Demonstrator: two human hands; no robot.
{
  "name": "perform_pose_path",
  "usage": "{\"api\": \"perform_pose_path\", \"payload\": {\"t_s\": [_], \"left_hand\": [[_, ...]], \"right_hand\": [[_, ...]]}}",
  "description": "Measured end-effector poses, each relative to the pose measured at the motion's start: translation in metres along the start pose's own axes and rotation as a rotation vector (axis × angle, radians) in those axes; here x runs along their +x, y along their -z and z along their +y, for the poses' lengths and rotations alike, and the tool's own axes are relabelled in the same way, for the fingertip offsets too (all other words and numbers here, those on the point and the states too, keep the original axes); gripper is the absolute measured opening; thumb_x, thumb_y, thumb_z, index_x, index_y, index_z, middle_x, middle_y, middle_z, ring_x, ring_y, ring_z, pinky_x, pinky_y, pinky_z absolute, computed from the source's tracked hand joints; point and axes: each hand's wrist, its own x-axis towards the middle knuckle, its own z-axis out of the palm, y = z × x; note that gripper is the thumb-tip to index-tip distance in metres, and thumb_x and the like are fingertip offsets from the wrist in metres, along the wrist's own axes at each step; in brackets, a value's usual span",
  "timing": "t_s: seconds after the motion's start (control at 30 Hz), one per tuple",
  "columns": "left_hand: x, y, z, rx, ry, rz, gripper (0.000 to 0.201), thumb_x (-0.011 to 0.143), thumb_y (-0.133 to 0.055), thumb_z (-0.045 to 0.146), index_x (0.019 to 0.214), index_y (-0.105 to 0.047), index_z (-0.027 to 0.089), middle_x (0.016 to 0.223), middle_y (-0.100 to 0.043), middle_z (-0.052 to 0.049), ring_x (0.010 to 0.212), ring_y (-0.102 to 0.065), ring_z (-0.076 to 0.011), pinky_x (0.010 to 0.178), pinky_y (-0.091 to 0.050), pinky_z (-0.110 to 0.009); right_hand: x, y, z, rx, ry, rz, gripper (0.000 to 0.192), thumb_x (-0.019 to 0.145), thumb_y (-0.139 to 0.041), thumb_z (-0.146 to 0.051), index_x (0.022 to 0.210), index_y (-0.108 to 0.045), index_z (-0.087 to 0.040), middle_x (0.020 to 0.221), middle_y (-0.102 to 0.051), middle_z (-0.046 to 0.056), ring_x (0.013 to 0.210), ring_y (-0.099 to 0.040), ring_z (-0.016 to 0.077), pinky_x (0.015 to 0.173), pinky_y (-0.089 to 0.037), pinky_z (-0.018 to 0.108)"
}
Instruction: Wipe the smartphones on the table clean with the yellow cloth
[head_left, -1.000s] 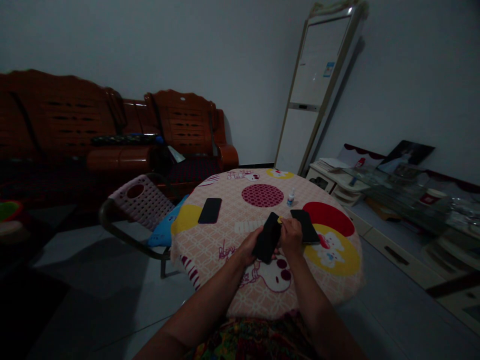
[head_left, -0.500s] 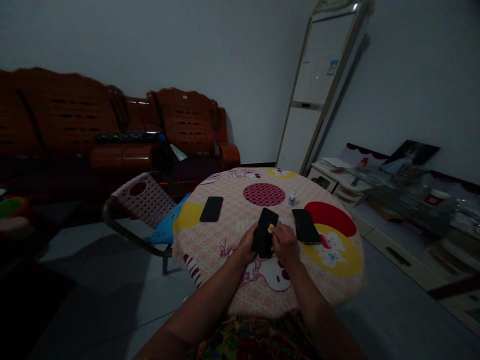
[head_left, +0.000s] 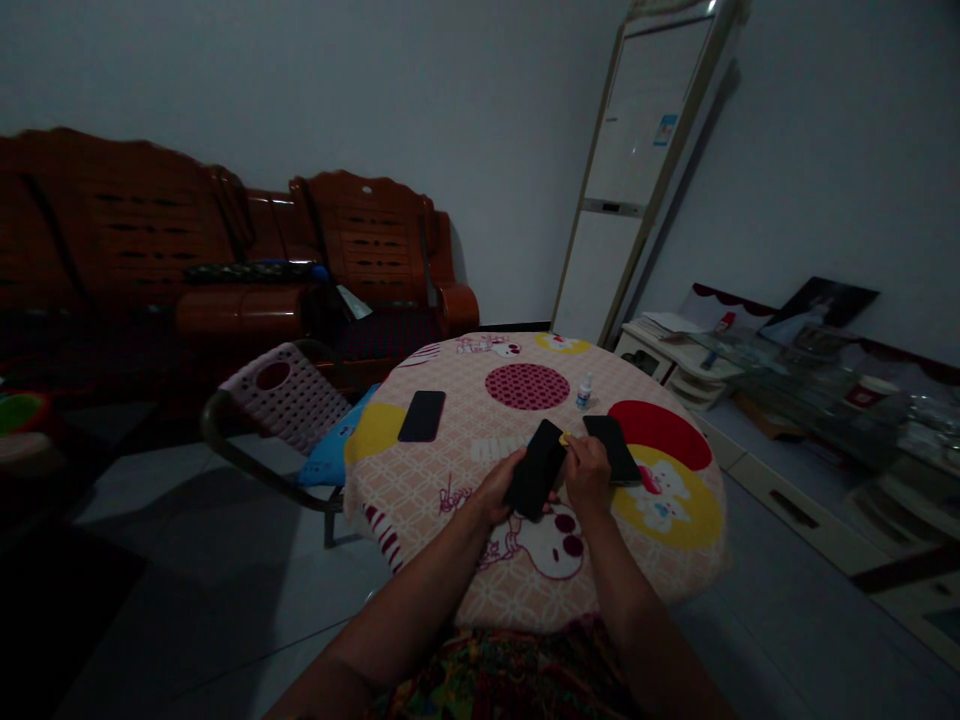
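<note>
A black smartphone (head_left: 536,472) is gripped along its left side by my left hand (head_left: 497,490), tilted over the near part of the table. My right hand (head_left: 589,473) pinches a small yellow piece (head_left: 565,438), perhaps sponge or cloth, at the phone's upper right edge. Just beyond that hand, a second dark phone (head_left: 616,452) lies flat on the tablecloth. Farther left rests a third phone (head_left: 422,416), dark-screened. A small clear bottle with a blue and white label (head_left: 584,392) stands upright past my right hand.
The round table wears a patterned pink tablecloth (head_left: 457,380). To its left is a woven chair (head_left: 289,395) with a blue cushion (head_left: 330,450). Wooden seats (head_left: 367,240) line the back wall beside a tall white air conditioner (head_left: 615,200). A low cabinet (head_left: 780,500) runs along the right.
The yellow piece has moved from the middle of the phone's face to its upper right edge, with my right hand. The held phone has turned, its top leaning farther right.
</note>
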Motion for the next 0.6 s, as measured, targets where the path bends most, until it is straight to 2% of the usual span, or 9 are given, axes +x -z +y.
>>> {"api": "perform_pose_path", "payload": {"t_s": [0.2, 0.4, 0.6], "left_hand": [[0.0, -0.001, 0.001, -0.007, -0.005, -0.028, 0.055, 0.095, -0.035, 0.051, 0.12, -0.058, 0.007, 0.09, -0.07, -0.016, 0.066, -0.069, -0.0257, 0.058, -0.056, -0.038], [0.001, -0.002, 0.003, -0.035, -0.038, 0.119, 0.057, 0.095, -0.034, 0.055, 0.113, -0.06, 0.007, 0.089, -0.071, -0.015, 0.066, -0.069, -0.0239, 0.059, -0.056, -0.036], [-0.002, -0.003, 0.001, 0.074, -0.027, -0.027, 0.062, 0.093, -0.033, 0.058, 0.118, -0.057, 0.007, 0.088, -0.07, -0.018, 0.065, -0.069, -0.0262, 0.056, -0.055, -0.037]], "right_hand": [[-0.004, 0.007, -0.017, -0.015, 0.023, -0.065, 0.029, 0.089, -0.041, -0.011, 0.102, -0.066, -0.018, 0.085, -0.055, 0.007, 0.085, -0.049, 0.0213, 0.079, -0.042, 0.034], [-0.012, 0.003, -0.027, -0.027, 0.115, -0.157, 0.028, 0.09, -0.043, -0.011, 0.106, -0.065, -0.018, 0.094, -0.057, 0.009, 0.093, -0.05, 0.0217, 0.083, -0.043, 0.035], [0.0, -0.002, -0.016, 0.0, 0.043, -0.065, 0.029, 0.09, -0.041, -0.012, 0.105, -0.065, -0.018, 0.087, -0.056, 0.008, 0.087, -0.049, 0.0219, 0.079, -0.043, 0.036]]}}
